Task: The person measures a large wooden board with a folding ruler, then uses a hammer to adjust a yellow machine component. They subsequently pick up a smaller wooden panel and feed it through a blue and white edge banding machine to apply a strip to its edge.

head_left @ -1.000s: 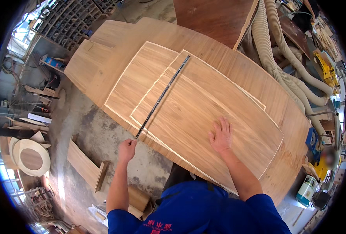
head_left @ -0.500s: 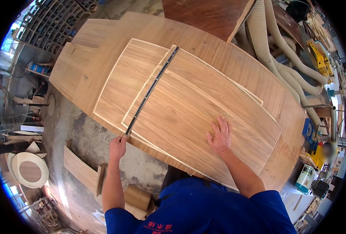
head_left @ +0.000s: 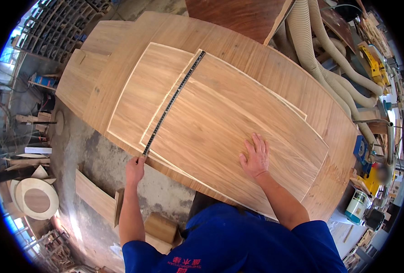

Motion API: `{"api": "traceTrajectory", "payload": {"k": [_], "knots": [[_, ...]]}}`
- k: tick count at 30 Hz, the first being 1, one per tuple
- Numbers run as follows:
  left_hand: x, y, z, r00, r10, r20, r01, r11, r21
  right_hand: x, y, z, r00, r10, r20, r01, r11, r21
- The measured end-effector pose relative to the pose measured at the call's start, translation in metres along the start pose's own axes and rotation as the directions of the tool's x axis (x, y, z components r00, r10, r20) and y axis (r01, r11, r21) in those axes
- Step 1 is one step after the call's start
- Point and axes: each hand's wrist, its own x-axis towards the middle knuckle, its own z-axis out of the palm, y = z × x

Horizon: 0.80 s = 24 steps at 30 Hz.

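A long black ruler point(head_left: 174, 99) with pale markings lies across the upper wood panel point(head_left: 224, 118), close to that panel's left end. My left hand point(head_left: 135, 170) grips the ruler's near end, just past the panel's near edge. Flat on the panel, toward its right half, rests my right hand point(head_left: 256, 157) with its fingers apart. Beneath, a second wood panel point(head_left: 149, 82) with a pale edge shows on the left and along thin strips at the sides. Both panels lie on a large wooden worktop point(head_left: 120, 50).
Ribbed beige hoses point(head_left: 302, 41) run down beyond the worktop's far right edge. A red-brown board point(head_left: 238, 18) stands at the back. On the left, a curved wood panel point(head_left: 95, 193) leans low near the floor. A white-and-teal canister point(head_left: 357, 207) is at the right.
The ruler and my left hand have shifted slightly left, toward the upper panel's left edge. My right hand remains on the panel.
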Motion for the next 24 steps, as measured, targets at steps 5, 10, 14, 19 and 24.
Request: {"api": "traceTrajectory", "payload": {"k": [5,10,14,19,24], "knots": [[0.001,0.015,-0.003,0.997,0.065,-0.042,-0.062,0.994,0.086,-0.001,0.001,0.002,1.0,0.013,0.003,-0.013,1.0,0.015],[0.004,0.021,-0.005,0.99,0.098,-0.097,-0.093,0.994,0.058,-0.001,0.001,0.002,0.999,0.019,0.031,-0.019,1.0,0.009],[0.011,0.021,-0.006,0.992,0.063,-0.112,-0.05,0.992,0.114,-0.001,0.005,0.004,1.0,0.012,0.027,-0.012,1.0,0.004],[0.003,0.024,-0.006,0.989,0.101,-0.11,-0.084,0.986,0.144,0.0,-0.001,0.003,0.999,0.012,0.038,-0.012,1.0,-0.013],[0.003,0.022,-0.001,0.989,0.087,-0.117,-0.068,0.986,0.152,-0.004,0.01,0.015,0.995,-0.092,-0.042,0.09,0.995,-0.042]]}}
